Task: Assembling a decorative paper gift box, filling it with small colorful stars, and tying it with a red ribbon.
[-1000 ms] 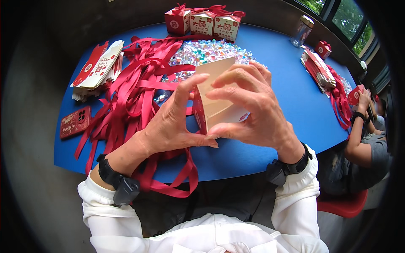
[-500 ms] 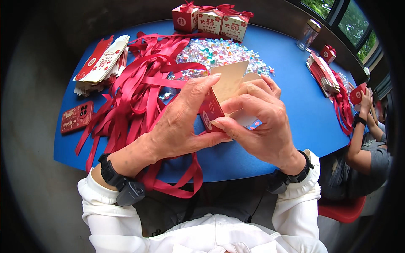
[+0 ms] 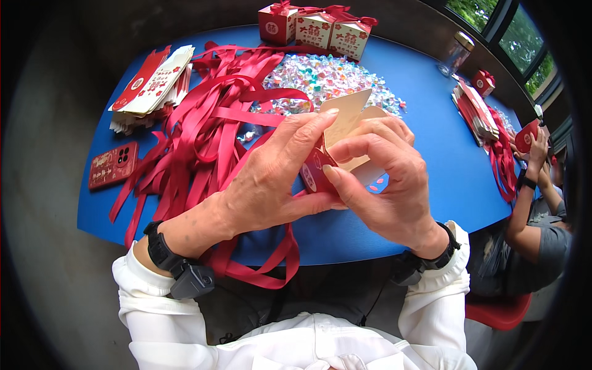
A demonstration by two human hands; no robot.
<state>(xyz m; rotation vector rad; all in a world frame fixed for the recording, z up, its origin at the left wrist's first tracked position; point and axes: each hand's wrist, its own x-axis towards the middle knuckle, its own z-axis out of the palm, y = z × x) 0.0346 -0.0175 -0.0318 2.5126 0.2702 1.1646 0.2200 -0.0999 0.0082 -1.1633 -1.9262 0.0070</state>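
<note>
Between my two hands is a small red-and-cream cardboard gift box [image 3: 316, 171], its flaps standing up and the pale inside showing. My left hand [image 3: 275, 161] is closed round its left side, thumb along the bottom and fingers by the raised flap. On the other side my right hand [image 3: 391, 172] grips the box, its thumb at the red panel's edge and its fingers curled over the far flap. Much of the box's right side is hidden behind my right fingers. Red ribbons [image 3: 213, 132] lie in a heap just left of it, with wrapped clear candies or crystals [image 3: 333, 77] beyond.
Flat gift boxes [image 3: 151, 86] are stacked at the left, above a red phone [image 3: 113, 165]. Finished boxes with bows [image 3: 314, 29] stand at the back edge. A lidded bottle [image 3: 455, 54] and another box stack [image 3: 475, 111] are at the right, near a co-worker's arm [image 3: 524, 203].
My right thumb has moved up onto the edge of the red panel, and the box is tilted slightly differently. The whole view has shifted a little.
</note>
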